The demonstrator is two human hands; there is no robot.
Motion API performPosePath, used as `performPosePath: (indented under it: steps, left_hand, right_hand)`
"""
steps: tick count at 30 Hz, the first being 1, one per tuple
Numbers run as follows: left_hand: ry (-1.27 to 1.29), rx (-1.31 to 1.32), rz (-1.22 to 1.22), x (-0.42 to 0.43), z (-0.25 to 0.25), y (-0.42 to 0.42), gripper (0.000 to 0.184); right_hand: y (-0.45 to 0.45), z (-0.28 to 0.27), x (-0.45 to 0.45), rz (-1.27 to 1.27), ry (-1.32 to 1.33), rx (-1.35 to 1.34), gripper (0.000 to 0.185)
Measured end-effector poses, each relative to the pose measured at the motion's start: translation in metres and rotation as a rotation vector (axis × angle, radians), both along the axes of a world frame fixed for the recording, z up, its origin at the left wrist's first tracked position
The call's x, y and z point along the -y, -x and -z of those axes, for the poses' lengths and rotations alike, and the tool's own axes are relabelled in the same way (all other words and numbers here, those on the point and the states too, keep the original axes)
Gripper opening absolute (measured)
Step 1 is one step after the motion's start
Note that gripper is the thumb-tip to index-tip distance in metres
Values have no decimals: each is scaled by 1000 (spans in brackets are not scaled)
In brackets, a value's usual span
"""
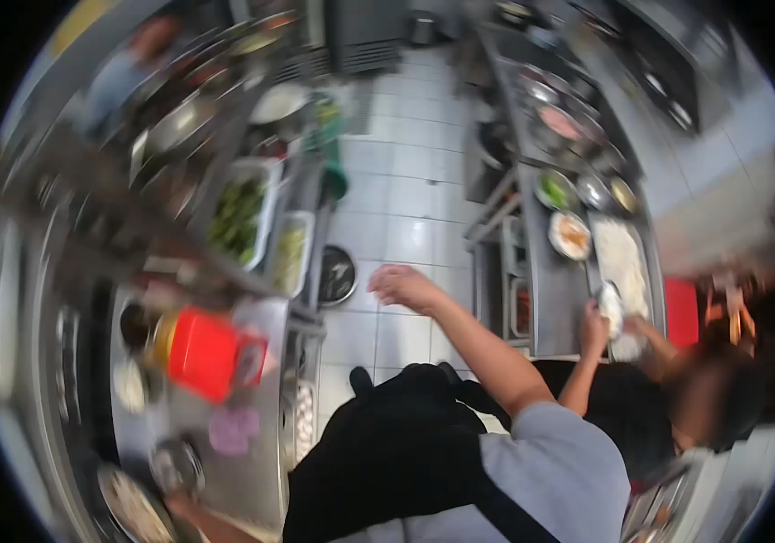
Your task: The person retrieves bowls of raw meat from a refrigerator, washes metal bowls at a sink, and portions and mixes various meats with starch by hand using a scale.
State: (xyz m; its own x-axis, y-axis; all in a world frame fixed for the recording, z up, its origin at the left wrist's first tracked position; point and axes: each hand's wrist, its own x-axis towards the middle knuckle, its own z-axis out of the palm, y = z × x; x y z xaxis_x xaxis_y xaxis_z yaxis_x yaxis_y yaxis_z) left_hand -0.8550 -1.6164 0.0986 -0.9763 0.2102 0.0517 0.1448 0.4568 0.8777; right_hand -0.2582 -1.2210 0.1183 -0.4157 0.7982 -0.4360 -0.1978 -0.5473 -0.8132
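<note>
My right hand [403,290] hangs over the tiled aisle, its fingers loosely apart and nothing in them. Far to the lower left, my left hand [185,505] is at the near edge of a round metal bowl [177,465]; its fingers are hidden and blurred. A large round pan with pale contents [134,504] lies just left of that hand. On the same steel counter [256,443] are a purple cloth-like thing [233,429] and a red plastic container [204,353].
At right, a co-worker's hands [595,328] hold a white item over a long white tray [620,262]. Bowls of food [570,236] stand beside it. Along the left shelf are a tray of greens [241,215] and a dark round pot [338,275]. Tiled floor [397,199] runs between the counters.
</note>
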Motion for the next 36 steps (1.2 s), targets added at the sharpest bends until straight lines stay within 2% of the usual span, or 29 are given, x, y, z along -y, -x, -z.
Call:
performPosePath:
  steps: [1,3,7,16,21,27,31,33,36]
  left_hand:
    - [116,-117,-51,-20,0,0,17]
    - [189,-233,-90,-62,-10,-33,17]
    - [236,-204,1,-137,8,-104,16]
    - [459,474,200,-256,74,-244,16]
    - [612,646,255,-308,89,-285,17]
    - [767,736,432,-412,127,-300,18]
    - [873,779,637,-511,154,-317,19]
    - [906,758,788,-568,170,-321,20]
    - [899,685,1055,-678,191,-322,21]
  right_hand:
    - [-11,7,-9,11,1,-62,18]
    - [-22,21,-27,54,20,-29,16]
    - [-55,42,-74,144,64,-141,12]
    - [-170,52,-229,185,5,-243,15]
    - [-233,55,-311,263,-43,-311,19]
    - [-298,36,-398,428,-24,-295,21]
    - [-361,-13,-434,606,0,-153,21]
    - [-415,-36,-448,603,-207,-112,24]
    - [-484,-71,-465,823,-307,14,34]
